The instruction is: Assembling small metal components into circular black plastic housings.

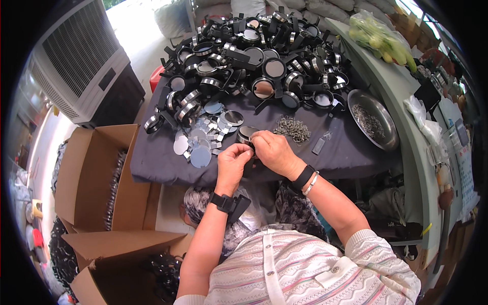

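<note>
Both my hands meet at the near edge of the dark-covered table, around a round metal-rimmed piece (247,133) with a flat disc in its top. My left hand (233,163) pinches its near side, and the fingers of my right hand (274,153) are closed at its right side. The fingertips hide much of the piece, and any small part between them cannot be made out. Just left lies a loose pile of flat silvery discs (201,156) and small metal tabs. Right of my hands sits a heap of small metal clips (292,129).
A large heap of black-handled round metal pieces (274,68) covers the table's far side. A steel bowl (389,137) of small metal parts stands at the right. Cardboard boxes (76,173) and an air cooler (76,61) are at the left. A small grey block (318,146) lies near the clips.
</note>
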